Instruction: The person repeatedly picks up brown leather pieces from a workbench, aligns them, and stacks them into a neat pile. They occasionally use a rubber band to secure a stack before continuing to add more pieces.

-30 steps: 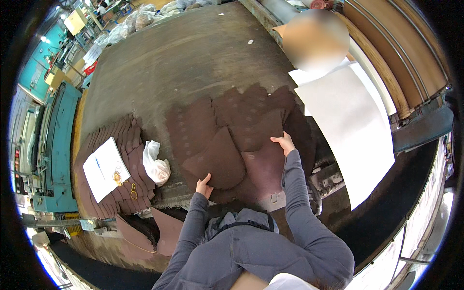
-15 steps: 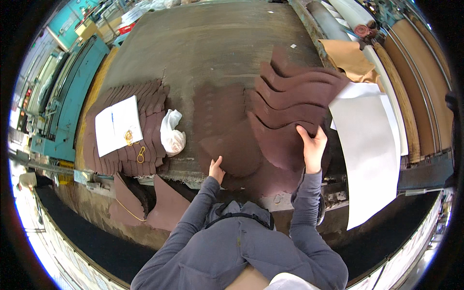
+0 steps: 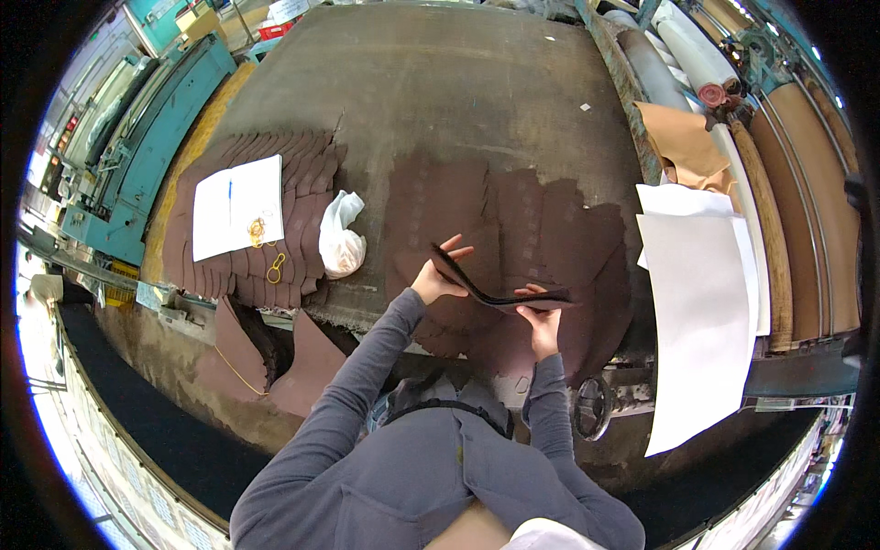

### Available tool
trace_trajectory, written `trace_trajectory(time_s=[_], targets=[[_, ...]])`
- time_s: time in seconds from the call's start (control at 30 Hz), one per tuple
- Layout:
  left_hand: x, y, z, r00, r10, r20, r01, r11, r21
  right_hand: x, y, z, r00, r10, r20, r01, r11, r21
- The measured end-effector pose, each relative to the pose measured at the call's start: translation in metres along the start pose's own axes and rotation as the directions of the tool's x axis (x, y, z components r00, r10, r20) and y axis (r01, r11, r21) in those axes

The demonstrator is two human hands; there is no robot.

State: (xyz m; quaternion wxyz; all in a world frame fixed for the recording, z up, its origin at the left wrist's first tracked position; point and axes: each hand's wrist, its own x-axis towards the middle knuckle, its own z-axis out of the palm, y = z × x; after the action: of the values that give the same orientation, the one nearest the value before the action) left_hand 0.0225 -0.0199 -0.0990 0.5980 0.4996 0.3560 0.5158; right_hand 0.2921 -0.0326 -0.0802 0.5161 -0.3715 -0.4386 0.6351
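Both of my hands hold a curved bundle of dark brown cut pieces (image 3: 500, 300), seen nearly edge-on above the table's near edge. My left hand (image 3: 442, 273) grips its left end, some fingers stretched past the edge. At the other end, my right hand (image 3: 541, 323) has its thumb on the near side and fingers behind. Underneath and beyond lie more brown cut pieces (image 3: 564, 238), spread flat and overlapping. I cannot tell how many layers are in the bundle, or whether they are leather or cloth.
To the left, a white paper pad (image 3: 236, 206) and yellow rings (image 3: 275, 268) lie on fanned brown pieces (image 3: 302, 174). Beside them sits a white plastic bag (image 3: 342, 243). White sheets (image 3: 697, 321) hang over the right edge, near a black handwheel (image 3: 592, 408).
The wavy pieces lifted at the right have come nearer and left, and now show edge-on as a bundle. My left hand has moved up from the table onto it.
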Motion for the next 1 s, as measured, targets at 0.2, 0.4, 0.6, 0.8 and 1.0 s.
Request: trace_trajectory(time_s=[0.2,0.4,0.6,0.8,1.0], targets=[[-0.018,0.024,0.024,0.999,-0.005,-0.041,0.000,0.992,-0.124,-0.005,-0.021,0.010,0.988,-0.069,-0.137,0.082,0.992,0.091],[-0.049,0.003,0.041,0.646,-0.353,-0.677,0.043,0.902,-0.429,0.024,-0.041,0.014,0.998,0.028,-0.063,-0.044,0.962,-0.271],[-0.056,-0.022,-0.001,0.310,-0.634,-0.709,0.371,0.767,-0.524,0.113,0.004,-0.126,0.695,-0.149,-0.703,-0.055,0.964,-0.258],[-0.100,-0.045,-0.027,0.362,-0.716,-0.597,0.404,0.698,-0.592,0.158,0.043,-0.204,0.491,0.089,-0.867,-0.229,0.973,-0.029],[-0.107,-0.069,-0.028,0.268,-0.720,-0.640,0.434,0.683,-0.587,0.214,0.040,-0.207,0.686,0.118,-0.718,-0.283,0.953,-0.113]])
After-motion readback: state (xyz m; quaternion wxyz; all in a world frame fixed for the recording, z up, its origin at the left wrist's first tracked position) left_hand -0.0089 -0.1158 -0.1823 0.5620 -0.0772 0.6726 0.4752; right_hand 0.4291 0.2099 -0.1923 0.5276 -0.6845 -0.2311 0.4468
